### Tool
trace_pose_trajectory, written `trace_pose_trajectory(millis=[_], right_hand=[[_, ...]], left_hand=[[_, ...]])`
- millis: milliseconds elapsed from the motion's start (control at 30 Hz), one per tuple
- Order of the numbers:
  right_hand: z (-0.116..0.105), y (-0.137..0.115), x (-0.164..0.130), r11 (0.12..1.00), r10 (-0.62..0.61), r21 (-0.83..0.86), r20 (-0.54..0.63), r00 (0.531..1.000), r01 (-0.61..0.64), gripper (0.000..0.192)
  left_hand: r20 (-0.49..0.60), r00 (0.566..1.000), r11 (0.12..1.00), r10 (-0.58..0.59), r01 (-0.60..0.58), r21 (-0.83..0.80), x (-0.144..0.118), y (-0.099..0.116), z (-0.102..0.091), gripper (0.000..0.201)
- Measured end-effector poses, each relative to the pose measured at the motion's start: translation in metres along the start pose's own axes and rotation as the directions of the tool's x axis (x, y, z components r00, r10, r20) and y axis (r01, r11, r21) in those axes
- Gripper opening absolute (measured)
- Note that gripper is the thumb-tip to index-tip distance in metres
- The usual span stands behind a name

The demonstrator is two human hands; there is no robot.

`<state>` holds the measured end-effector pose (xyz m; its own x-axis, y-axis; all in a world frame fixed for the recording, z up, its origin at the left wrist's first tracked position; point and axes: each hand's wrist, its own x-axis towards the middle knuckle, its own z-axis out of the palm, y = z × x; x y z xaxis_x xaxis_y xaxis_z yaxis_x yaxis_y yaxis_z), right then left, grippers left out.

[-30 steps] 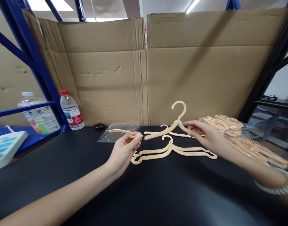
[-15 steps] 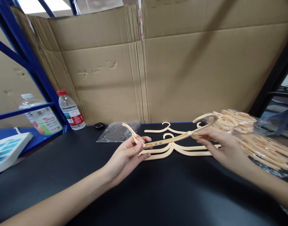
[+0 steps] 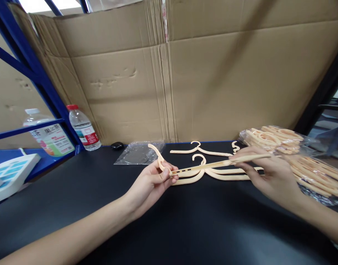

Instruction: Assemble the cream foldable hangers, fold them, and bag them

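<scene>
A beige plastic hanger bar (image 3: 203, 166) with slots along it is held in the air between my hands. My left hand (image 3: 150, 182) pinches its left end, where a small curved hook piece (image 3: 155, 151) sticks up; my fingers hide whether the two are joined. Fingers of my right hand (image 3: 273, 175) close around the bar's right end, seen nearly edge-on. Below and behind the bar, on the black table (image 3: 163, 228), lies a beige hanger (image 3: 226, 177) with paired arms. Farther back lies a slimmer hanger (image 3: 184, 151), with a small hook piece (image 3: 235, 148) at its right.
Bagged beige hanger parts (image 3: 273, 140) and another bundle (image 3: 317, 176) are piled at the right. A clear plastic bag (image 3: 138, 152), a small black object (image 3: 117, 145) and a water bottle (image 3: 84, 129) stand or lie at back left. A cardboard wall (image 3: 213, 81) closes the rear.
The right end of the held bar has turned; its raised curved part now appears flat and edge-on. My right hand has rotated with it, while my left hand keeps its pinch and shifts slightly right.
</scene>
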<state>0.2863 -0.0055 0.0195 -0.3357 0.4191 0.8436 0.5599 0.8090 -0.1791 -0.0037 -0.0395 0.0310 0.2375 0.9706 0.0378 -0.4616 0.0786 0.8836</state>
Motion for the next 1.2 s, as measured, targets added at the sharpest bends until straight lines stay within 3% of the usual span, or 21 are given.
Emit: trace_pose_trajectory(millis=[200, 567, 767, 867, 933, 967, 1000, 1033, 1067, 1100, 1133, 1200], right_hand=[[0.001, -0.007, -0.001, 0.994, -0.109, -0.014, -0.019, 0.994, 0.109, 0.023], [0.001, -0.022, -0.002, 0.993, -0.094, -0.077, -0.039, 0.995, 0.091, 0.026], [0.001, -0.019, -0.004, 0.992, 0.066, -0.104, -0.083, 0.994, -0.075, 0.02], [0.0, -0.011, -0.003, 0.977, 0.213, -0.004, -0.02, 0.977, -0.213, 0.017], [-0.001, -0.007, -0.003, 0.956, 0.284, 0.058, 0.075, 0.956, -0.289, 0.017], [-0.001, -0.007, -0.002, 0.947, 0.302, 0.072, 0.135, 0.944, -0.313, 0.017], [-0.001, -0.008, -0.002, 0.942, 0.307, 0.074, 0.195, 0.931, -0.326, 0.017], [-0.001, -0.009, -0.002, 0.942, 0.303, 0.068, 0.25, 0.92, -0.329, 0.017], [-0.001, -0.011, -0.001, 0.945, 0.29, 0.061, 0.306, 0.907, -0.323, 0.016], [0.0, -0.013, -0.001, 0.949, 0.273, 0.052, 0.359, 0.892, -0.311, 0.015], [0.001, -0.015, -0.002, 0.954, 0.257, 0.041, 0.405, 0.877, -0.298, 0.014], [0.002, -0.018, -0.002, 0.962, 0.238, 0.002, 0.481, 0.844, -0.273, 0.012]], left_hand=[[-0.079, 0.996, 0.999, 0.039, -0.037, 0.037, 0.001, -0.005, -0.001, 0.019], [-0.217, 0.97, 0.993, 0.113, -0.103, 0.058, -0.003, -0.008, 0.001, 0.018], [-0.2, 0.97, 0.989, 0.137, -0.123, 0.081, -0.003, -0.01, 0.005, 0.016], [-0.086, 0.993, 0.951, 0.077, -0.048, 0.304, -0.013, -0.017, 0.01, 0.015], [0.127, 0.989, 0.787, 0.082, -0.142, 0.6, -0.024, -0.022, 0.014, 0.01], [0.295, 0.947, 0.621, 0.13, -0.309, 0.721, -0.029, -0.024, 0.016, 0.004], [0.495, 0.859, 0.414, 0.131, -0.501, 0.76, -0.035, -0.025, 0.018, 0.007], [0.675, 0.732, 0.208, 0.092, -0.677, 0.706, -0.039, -0.025, 0.02, 0.012], [0.778, 0.628, 0.035, 0.041, -0.779, 0.627, -0.043, -0.024, 0.022, 0.016], [0.836, 0.549, -0.092, -0.013, -0.833, 0.546, -0.045, -0.023, 0.023, 0.019], [0.856, 0.516, -0.181, -0.038, -0.846, 0.502, -0.047, -0.022, 0.024, 0.02], [0.838, 0.545, -0.264, -0.026, -0.812, 0.52, -0.047, -0.021, 0.024, 0.02]])
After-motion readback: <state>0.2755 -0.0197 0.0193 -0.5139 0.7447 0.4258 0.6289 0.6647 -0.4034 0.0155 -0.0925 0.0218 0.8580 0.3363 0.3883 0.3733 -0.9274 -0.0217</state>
